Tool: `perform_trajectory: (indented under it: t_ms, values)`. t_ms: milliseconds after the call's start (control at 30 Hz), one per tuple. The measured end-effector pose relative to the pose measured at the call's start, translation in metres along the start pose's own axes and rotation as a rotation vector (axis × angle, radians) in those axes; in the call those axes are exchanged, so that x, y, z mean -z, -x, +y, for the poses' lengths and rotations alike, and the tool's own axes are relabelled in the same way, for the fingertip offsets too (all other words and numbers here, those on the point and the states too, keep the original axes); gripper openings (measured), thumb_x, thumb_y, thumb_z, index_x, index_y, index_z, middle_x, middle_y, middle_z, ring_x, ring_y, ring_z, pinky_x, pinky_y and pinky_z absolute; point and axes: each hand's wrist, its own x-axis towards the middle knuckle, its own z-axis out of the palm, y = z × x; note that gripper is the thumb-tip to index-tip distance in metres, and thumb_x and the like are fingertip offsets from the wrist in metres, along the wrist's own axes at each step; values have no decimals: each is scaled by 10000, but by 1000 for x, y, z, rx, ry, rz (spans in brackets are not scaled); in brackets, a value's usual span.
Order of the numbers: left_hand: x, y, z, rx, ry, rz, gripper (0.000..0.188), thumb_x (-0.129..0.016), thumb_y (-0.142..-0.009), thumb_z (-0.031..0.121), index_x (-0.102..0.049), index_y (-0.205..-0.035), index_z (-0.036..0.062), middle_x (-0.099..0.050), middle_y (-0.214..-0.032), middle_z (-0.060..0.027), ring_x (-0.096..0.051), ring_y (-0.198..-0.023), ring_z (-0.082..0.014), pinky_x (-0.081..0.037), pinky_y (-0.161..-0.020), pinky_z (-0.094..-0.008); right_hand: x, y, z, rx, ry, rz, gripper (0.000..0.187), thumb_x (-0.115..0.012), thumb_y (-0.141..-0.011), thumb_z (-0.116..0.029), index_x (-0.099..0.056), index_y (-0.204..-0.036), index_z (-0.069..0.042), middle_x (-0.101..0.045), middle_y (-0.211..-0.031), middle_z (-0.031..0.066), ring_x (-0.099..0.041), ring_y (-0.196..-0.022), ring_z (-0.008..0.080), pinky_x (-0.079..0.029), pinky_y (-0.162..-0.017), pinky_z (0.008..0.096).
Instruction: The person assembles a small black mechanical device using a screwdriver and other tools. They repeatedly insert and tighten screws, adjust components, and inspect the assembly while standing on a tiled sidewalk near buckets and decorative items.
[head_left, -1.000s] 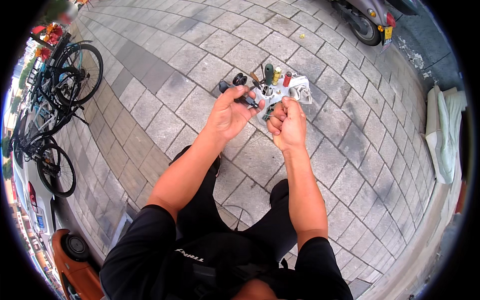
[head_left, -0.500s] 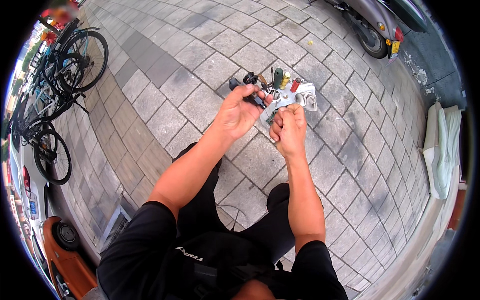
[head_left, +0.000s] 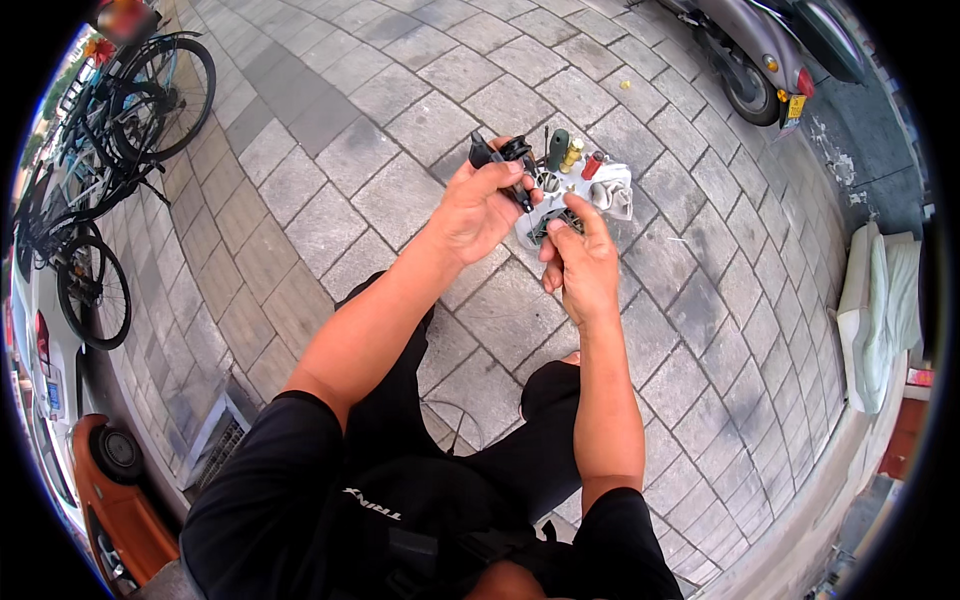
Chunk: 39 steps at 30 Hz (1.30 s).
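My left hand [head_left: 480, 210] is closed around a black mechanical part [head_left: 486, 152] with a flat lever-like piece and a round black piece; its exact kind is unclear. The narrow end of the part points down toward my right hand [head_left: 582, 255], whose index finger and thumb are apart with nothing visible between them. Beyond both hands lies a pale tray [head_left: 571, 190] partly covered by them. On it stand a dark green handle [head_left: 557, 150], a yellow-gold piece [head_left: 572, 155] and a red handle [head_left: 593, 165]. A white cloth [head_left: 612, 190] lies at its right side.
Grey paving stones spread around me. Several bicycles [head_left: 120, 140] and an orange vehicle [head_left: 115, 495] stand at the left. A scooter [head_left: 755, 65] is parked at the far right. A pale cushion-like slab [head_left: 872, 315] leans at the right edge. A grate [head_left: 220, 435] sits lower left.
My right hand has loosened from a closed pinch, its index finger and thumb now apart. The black part in my left hand has tilted slightly.
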Motion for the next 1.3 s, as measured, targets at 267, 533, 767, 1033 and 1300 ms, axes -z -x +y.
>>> perform_trajectory:
  t_ms: [267,533,767,1033,1300]
  values:
    - [2,-4,3,-18,18,-68,228,-669,-944,74,-587,-1147,13,-614,-1048,-70,-571,-978,-206,-494,-879,-407,-2,3,19,111,380,-108,221,-621,-1020,-157,-707,-1108,27,-708,-895,69,-636,-687,107,-480,-596,243]
    - [-6,2,4,-7,-69,-97,235,-668,-933,117,-591,-1135,24,-596,-1057,-93,-557,-972,-211,-479,-862,-395,-4,1,25,-68,-157,-90,166,-574,-1039,-125,-637,-1095,17,-608,-805,-12,-514,-629,48,-419,-565,233]
    - [-9,1,6,45,121,-16,275,-706,-900,128,-577,-1098,-12,-592,-1029,-138,-552,-948,-226,-483,-827,-364,-24,5,20,125,-6,86,91,-609,-1024,-108,-617,-1015,-17,-570,-782,-42,-459,-680,11,-391,-587,220]
    - [-9,1,0,48,146,21,249,-718,-907,169,-580,-1054,24,-597,-971,-109,-566,-914,-218,-493,-822,-370,-36,4,24,329,99,163,84,-599,-1023,-79,-584,-969,-17,-538,-762,-47,-431,-678,6,-372,-569,228]
    - [-13,8,-4,21,171,25,248,-701,-917,171,-568,-1066,24,-582,-984,-112,-554,-927,-210,-481,-842,-359,-35,6,30,351,33,160,100,-603,-1012,-71,-563,-935,-20,-536,-761,-44,-439,-679,8,-374,-565,219]
